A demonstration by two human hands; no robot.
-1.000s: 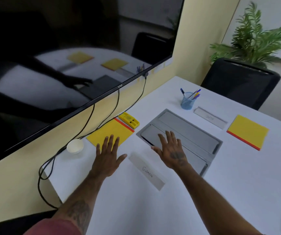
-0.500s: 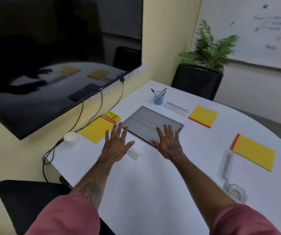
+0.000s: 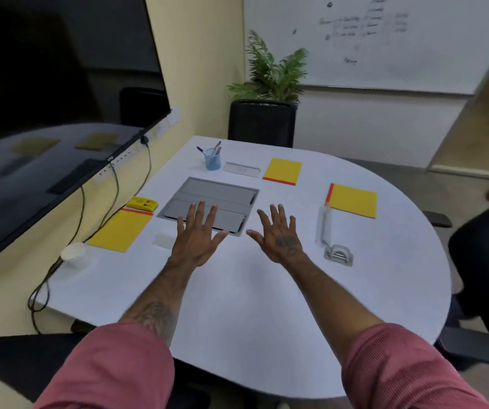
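Left hand [image 3: 197, 234] spread, empty, over the grey hatch [image 3: 222, 191] mid-table [image 3: 252, 305]; right hand [image 3: 278, 237] spread, empty, just beside it. Yellow pads [image 3: 119, 231] line the table edges, probably one per seat.
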